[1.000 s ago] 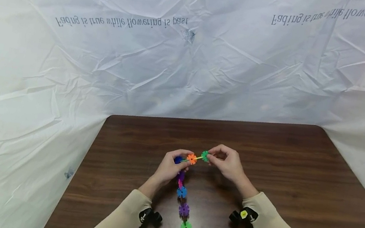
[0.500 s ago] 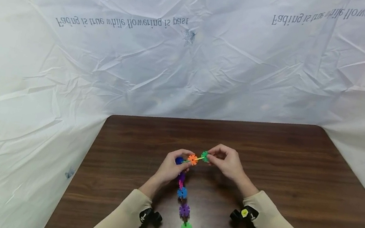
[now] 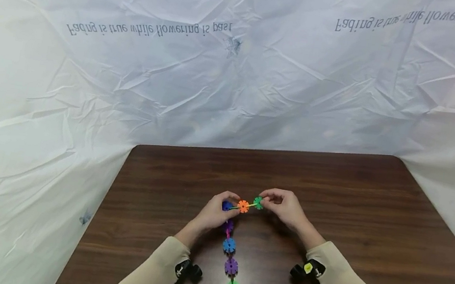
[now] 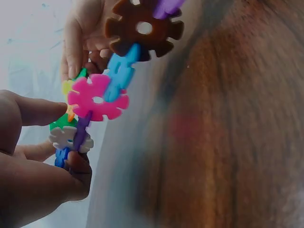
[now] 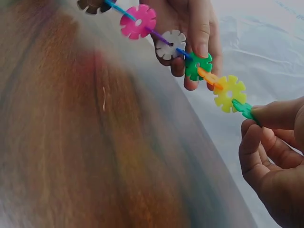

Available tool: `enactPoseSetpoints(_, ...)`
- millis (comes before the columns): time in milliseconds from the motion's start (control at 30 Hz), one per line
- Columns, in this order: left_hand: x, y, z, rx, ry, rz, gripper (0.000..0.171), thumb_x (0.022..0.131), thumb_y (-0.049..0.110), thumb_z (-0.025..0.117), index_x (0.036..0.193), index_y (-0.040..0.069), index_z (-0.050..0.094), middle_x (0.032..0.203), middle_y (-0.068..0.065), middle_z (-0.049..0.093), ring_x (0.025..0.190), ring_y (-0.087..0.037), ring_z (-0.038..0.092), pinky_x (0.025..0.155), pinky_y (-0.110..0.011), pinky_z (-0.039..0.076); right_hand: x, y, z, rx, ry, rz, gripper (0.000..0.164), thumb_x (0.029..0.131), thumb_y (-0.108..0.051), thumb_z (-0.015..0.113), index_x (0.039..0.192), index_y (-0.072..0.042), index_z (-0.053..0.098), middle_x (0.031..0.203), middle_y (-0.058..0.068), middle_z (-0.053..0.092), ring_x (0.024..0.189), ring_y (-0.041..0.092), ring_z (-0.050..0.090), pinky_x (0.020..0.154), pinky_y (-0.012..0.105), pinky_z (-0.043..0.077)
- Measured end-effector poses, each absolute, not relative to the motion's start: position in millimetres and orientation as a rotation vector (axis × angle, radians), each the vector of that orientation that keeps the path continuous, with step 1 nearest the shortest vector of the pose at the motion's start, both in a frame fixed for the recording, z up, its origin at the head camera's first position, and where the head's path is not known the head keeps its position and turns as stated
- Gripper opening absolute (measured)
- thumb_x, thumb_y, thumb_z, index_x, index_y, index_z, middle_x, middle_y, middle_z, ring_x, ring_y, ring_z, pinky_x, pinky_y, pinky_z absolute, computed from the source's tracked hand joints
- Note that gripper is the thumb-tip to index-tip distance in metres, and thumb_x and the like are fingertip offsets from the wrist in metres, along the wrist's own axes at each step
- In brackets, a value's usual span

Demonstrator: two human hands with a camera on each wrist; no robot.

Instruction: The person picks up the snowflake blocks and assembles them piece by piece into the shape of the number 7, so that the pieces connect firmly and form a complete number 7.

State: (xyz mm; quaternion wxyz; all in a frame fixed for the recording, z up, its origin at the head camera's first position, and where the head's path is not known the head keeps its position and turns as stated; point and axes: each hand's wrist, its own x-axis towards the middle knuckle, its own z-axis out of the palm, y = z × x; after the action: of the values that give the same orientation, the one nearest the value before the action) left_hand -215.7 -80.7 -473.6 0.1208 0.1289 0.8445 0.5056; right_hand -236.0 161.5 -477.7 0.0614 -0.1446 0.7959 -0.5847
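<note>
A chain of notched plastic snowflake discs (image 3: 229, 245) in several colours hangs and curves between the two hands and down towards the near side of the table. My left hand (image 3: 213, 213) pinches it at a green disc (image 5: 193, 71), beside a white disc (image 5: 167, 48). With thumb and fingertips, my right hand (image 3: 288, 211) grips the green end disc (image 5: 243, 109). Between the hands are an orange disc (image 3: 243, 206) and a yellow disc (image 5: 230, 94). A pink disc (image 4: 97, 99) and a brown disc (image 4: 123, 28) follow below the left hand.
Dark wood table (image 3: 357, 197) lies under the hands. A wrinkled white printed sheet (image 3: 263, 83) rises behind and at both sides. Black wrist cameras (image 3: 187, 271) sit on both sleeves.
Both hands and the chain have shifted slightly towards the near side and to the right in the last half second. Each hand keeps its hold.
</note>
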Motion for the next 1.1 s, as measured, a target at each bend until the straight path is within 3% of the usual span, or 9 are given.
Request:
enactPoseSetpoints(167,-215,-84,-477,0.367,2.505,1.462,0.032,0.092,0.014,0.067,0.123,0.007,0.061,0.117,-0.009,0.065,0.106,-0.024,0.061,0.088,-0.041,0.050,-236,166,-481,-0.388,2.388,-1.724,0.020,0.090,-0.011,0.070,0.107,-0.001,0.070,0.088,0.012,0.070,0.075,0.032,0.066,0.065,0.042,0.056)
enactPoseSetpoints(433,-214,-89,-483,0.317,2.542,1.424,0.035,0.090,0.015,0.069,0.123,0.003,0.061,0.123,-0.017,0.059,0.107,-0.029,0.059,0.083,-0.042,0.052,-234,170,-485,-0.357,2.433,-1.613,0.017,0.090,-0.008,0.068,0.105,-0.001,0.070,0.085,0.009,0.069,0.070,0.022,0.066,0.062,0.035,0.055)
enactPoseSetpoints(667,-218,-96,-486,0.280,2.539,1.424,0.039,0.089,0.021,0.072,0.122,0.005,0.063,0.121,-0.015,0.061,0.106,-0.028,0.061,0.086,-0.043,0.053,-237,171,-485,-0.352,2.486,-1.538,0.015,0.089,-0.007,0.068,0.103,-0.003,0.071,0.083,0.006,0.069,0.069,0.021,0.066,0.060,0.035,0.055)
enactPoseSetpoints(1100,-217,-96,-485,0.306,2.589,1.360,0.036,0.087,0.020,0.074,0.120,0.008,0.066,0.113,-0.010,0.065,0.101,-0.024,0.062,0.082,-0.041,0.054,-238,173,-487,-0.379,2.562,-1.459,0.012,0.088,-0.008,0.068,0.100,-0.005,0.072,0.080,0.004,0.070,0.066,0.018,0.066,0.058,0.033,0.054)
